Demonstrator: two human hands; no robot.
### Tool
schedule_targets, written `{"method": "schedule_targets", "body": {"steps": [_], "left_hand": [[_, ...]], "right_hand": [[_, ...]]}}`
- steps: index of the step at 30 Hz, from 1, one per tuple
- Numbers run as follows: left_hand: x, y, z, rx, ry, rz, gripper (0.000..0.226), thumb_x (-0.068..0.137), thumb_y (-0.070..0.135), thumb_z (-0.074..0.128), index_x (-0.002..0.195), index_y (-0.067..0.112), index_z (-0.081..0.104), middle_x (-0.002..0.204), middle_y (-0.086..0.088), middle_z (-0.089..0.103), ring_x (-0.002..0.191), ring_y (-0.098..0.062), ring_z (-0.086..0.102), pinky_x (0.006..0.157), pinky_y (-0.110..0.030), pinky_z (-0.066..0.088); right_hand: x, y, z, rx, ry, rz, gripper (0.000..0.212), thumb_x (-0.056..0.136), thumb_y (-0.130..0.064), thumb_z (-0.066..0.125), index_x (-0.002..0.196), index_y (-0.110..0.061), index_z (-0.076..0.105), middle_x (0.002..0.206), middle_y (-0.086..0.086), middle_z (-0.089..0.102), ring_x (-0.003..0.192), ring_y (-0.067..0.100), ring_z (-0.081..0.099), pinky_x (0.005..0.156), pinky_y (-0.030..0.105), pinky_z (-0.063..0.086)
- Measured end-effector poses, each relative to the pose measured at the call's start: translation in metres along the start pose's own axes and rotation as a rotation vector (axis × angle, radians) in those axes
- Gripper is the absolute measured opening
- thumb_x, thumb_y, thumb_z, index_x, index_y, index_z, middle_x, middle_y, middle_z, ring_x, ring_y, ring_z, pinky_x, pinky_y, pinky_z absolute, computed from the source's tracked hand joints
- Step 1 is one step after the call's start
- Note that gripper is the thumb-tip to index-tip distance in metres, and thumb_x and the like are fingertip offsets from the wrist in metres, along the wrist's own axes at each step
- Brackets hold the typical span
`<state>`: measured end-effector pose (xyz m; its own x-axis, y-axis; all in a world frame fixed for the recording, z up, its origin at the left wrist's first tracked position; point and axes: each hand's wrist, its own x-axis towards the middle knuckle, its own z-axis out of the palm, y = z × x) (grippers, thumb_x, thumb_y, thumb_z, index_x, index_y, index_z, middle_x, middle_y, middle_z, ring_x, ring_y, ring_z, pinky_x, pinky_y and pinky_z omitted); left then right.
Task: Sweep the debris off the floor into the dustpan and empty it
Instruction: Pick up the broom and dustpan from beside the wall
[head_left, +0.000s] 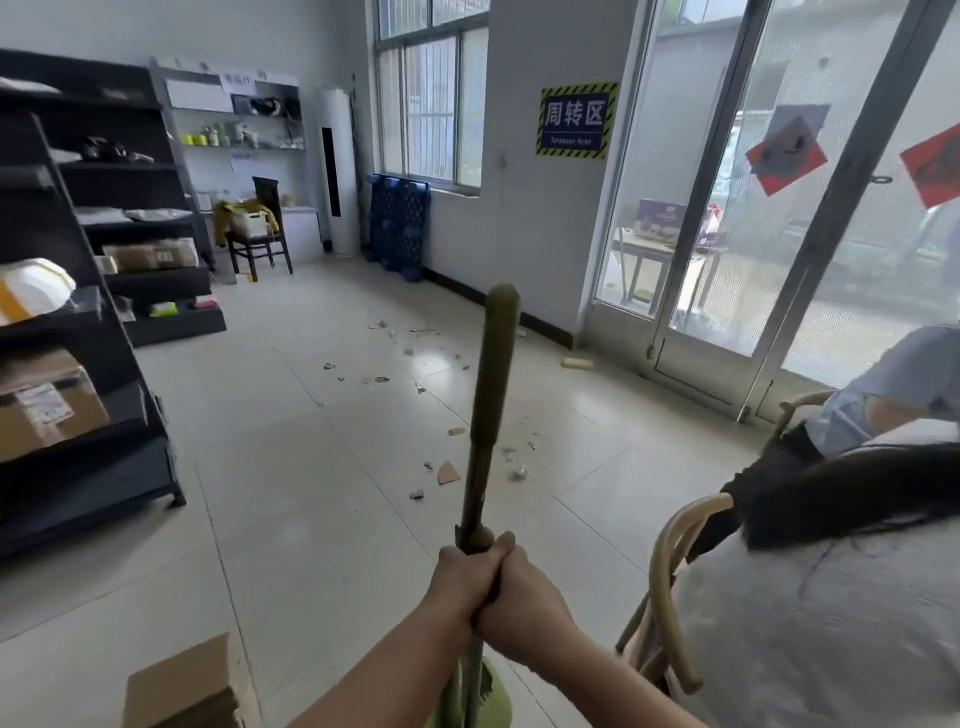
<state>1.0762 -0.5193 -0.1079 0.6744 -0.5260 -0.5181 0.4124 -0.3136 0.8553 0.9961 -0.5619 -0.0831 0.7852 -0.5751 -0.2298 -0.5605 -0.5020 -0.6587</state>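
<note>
- Both hands are on the tool: the left hand (460, 574) and the right hand (522, 605) are wrapped tight round the long handle (496, 364), pressed against each other, fingers curled fully shut on it.
- The handle stands nearly upright in front of the person, its olive grip well above the hands. That looks like a carrying or readying hold; nothing is being swept yet.
- The debris (449, 474) lies out ahead, a loose trail of shards and scraps across the pale tiled floor (291, 467), from just beyond the handle back toward the far wall. None of it is gathered, so the job is judged to be at its very start.
- Below the hands, a green plastic piece (496, 699) sits at the bottom edge of the frame. It is probably the dustpan, though it could be the broom head, as the frame cuts it off.
- Whether the hands hold one shaft or two clipped together cannot be made out, because they cover the join.
- A seated person (831, 597) on a cane chair (662, 561) is close on the right, only partly in view and blurred.
- A cardboard box (182, 686) is clipped at lower left, and dark shelves (93, 415) line the left side.
- A pale roll (577, 363) lies by the glass door, and it is unclear whether it counts as debris.
</note>
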Motion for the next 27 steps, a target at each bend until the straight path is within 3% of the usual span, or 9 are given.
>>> {"method": "schedule_targets", "body": {"steps": [3,5,9,15,17,20,22,24,27], "left_hand": [[0.011,0.015,0.003,0.024,0.026,0.052,0.036,0.086,0.031,0.068,0.104,0.0,0.065,0.093,-0.019,0.071,0.088,-0.034,0.069,0.085,-0.041,0.056],[0.02,0.023,0.006,0.044,0.031,0.091,0.024,0.091,0.024,0.061,0.097,0.001,0.066,0.089,-0.017,0.07,0.087,-0.033,0.068,0.078,-0.037,0.054],[0.036,0.045,0.008,0.089,0.036,0.139,0.019,0.095,0.02,0.054,0.09,0.005,0.064,0.084,-0.015,0.066,0.08,-0.028,0.065,0.069,-0.034,0.053],[0.057,0.067,0.002,0.074,0.067,0.126,0.018,0.099,0.016,0.047,0.105,0.004,0.059,0.092,-0.016,0.065,0.079,-0.025,0.065,0.059,-0.029,0.051],[0.063,0.069,-0.001,0.105,0.057,0.143,0.018,0.099,0.015,0.047,0.105,0.004,0.06,0.09,-0.014,0.065,0.076,-0.023,0.065,0.058,-0.029,0.051],[0.071,0.071,-0.001,0.163,0.043,0.164,0.018,0.098,0.014,0.044,0.101,0.003,0.058,0.075,-0.009,0.06,0.057,-0.017,0.057,0.044,-0.024,0.044],[0.077,0.074,-0.002,0.162,0.064,0.165,0.017,0.097,0.012,0.041,0.094,0.003,0.055,0.067,-0.008,0.052,0.047,-0.015,0.047,0.039,-0.023,0.038],[0.083,0.076,-0.002,0.172,0.056,0.152,0.018,0.096,0.011,0.039,0.087,0.004,0.053,0.064,-0.007,0.049,0.041,-0.013,0.042,0.037,-0.022,0.035],[0.089,0.079,0.0,0.213,0.01,0.155,0.02,0.096,0.012,0.04,0.083,0.005,0.054,0.061,-0.005,0.049,0.038,-0.011,0.04,0.036,-0.023,0.035]], "right_hand": [[0.015,-0.003,-0.004,0.091,-0.047,0.013,0.046,0.079,-0.012,0.05,0.123,-0.012,0.039,0.092,-0.003,0.054,0.09,0.02,0.061,0.065,0.028,0.049],[0.028,0.0,-0.008,0.138,-0.075,-0.002,0.046,0.073,-0.013,0.049,0.118,-0.013,0.039,0.093,-0.001,0.058,0.089,0.019,0.062,0.069,0.032,0.053],[0.049,0.004,-0.021,0.21,-0.155,-0.085,0.051,0.065,-0.023,0.055,0.114,-0.019,0.04,0.095,0.001,0.062,0.085,0.017,0.064,0.078,0.041,0.058],[0.07,0.004,-0.061,0.352,-0.444,-0.25,0.038,0.084,-0.017,0.064,0.119,-0.018,0.05,0.083,-0.005,0.066,0.077,0.003,0.065,0.079,0.022,0.055],[0.082,0.003,-0.07,0.276,-0.372,-0.264,0.033,0.08,-0.027,0.065,0.111,-0.017,0.061,0.087,0.001,0.067,0.079,0.006,0.061,0.084,0.031,0.053],[0.103,0.002,-0.074,0.199,-0.2,-0.23,0.029,0.076,-0.028,0.069,0.101,-0.015,0.063,0.077,-0.005,0.06,0.069,0.006,0.055,0.067,0.025,0.048],[0.116,0.0,-0.077,0.219,-0.076,-0.223,0.029,0.078,-0.027,0.066,0.104,-0.019,0.059,0.078,-0.006,0.058,0.068,0.006,0.053,0.066,0.029,0.048],[0.131,-0.003,-0.082,0.209,0.03,-0.243,0.033,0.081,-0.021,0.061,0.113,-0.019,0.054,0.09,-0.007,0.058,0.076,0.008,0.055,0.077,0.033,0.051],[0.154,-0.017,-0.089,0.161,0.027,-0.313,0.052,0.083,-0.019,0.063,0.132,-0.021,0.044,0.121,-0.006,0.05,0.096,0.011,0.059,0.088,0.031,0.052]]}}
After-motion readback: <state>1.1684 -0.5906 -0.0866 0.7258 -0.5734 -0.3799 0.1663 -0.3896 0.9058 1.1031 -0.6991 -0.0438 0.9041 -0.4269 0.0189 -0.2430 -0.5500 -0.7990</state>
